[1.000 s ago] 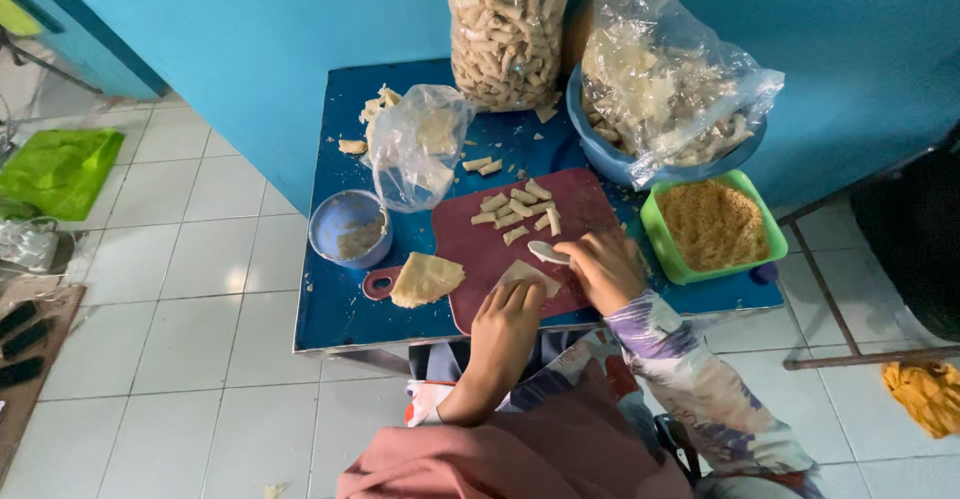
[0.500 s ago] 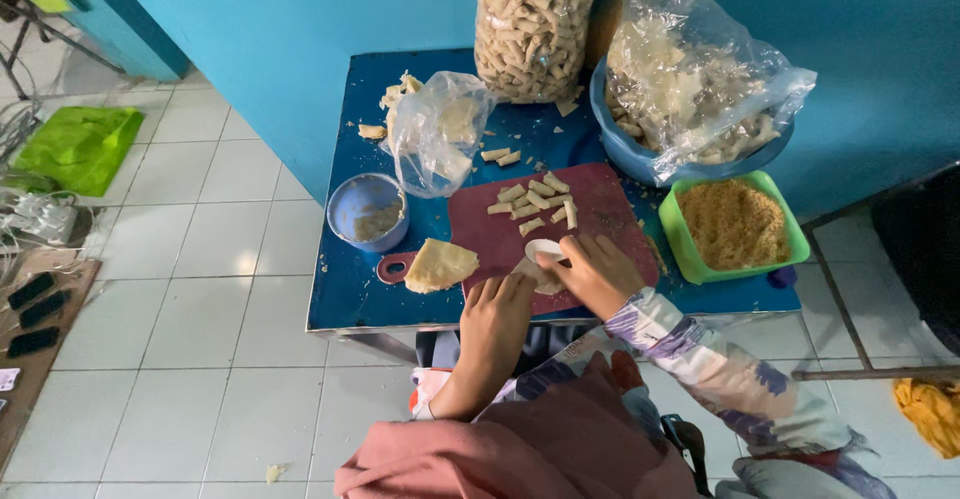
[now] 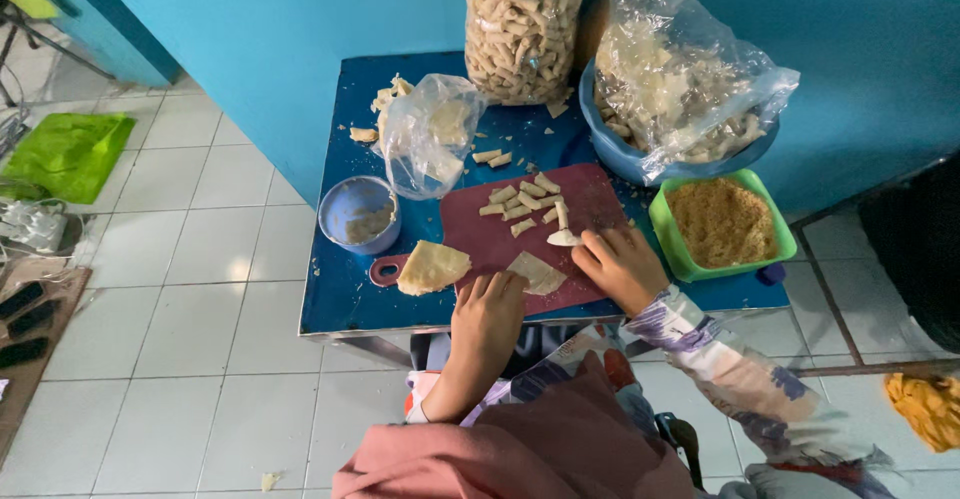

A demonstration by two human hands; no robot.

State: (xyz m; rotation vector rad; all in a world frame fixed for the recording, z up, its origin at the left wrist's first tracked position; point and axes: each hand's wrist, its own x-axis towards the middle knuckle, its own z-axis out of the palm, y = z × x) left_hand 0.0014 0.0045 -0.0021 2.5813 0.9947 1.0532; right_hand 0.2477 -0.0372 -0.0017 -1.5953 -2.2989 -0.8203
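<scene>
Pressing left hand (image 3: 488, 304) flat on thin pale dough sheet (image 3: 537, 272), near edge of red cutting board (image 3: 520, 244) on blue bench (image 3: 345, 304). Right hand (image 3: 622, 264) at 3 o'clock, fingers curled; can't tell if gripping. Small cut pieces (image 3: 525, 202) at 12 look done. Folded sheet (image 3: 432, 267) at 9 not cut yet.

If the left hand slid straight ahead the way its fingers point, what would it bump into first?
Most likely the flat pale wrapper sheet on the maroon cutting board: the left hand points up and slightly right, fingertips almost at its edge. Beyond lie the small cut pieces.
</scene>
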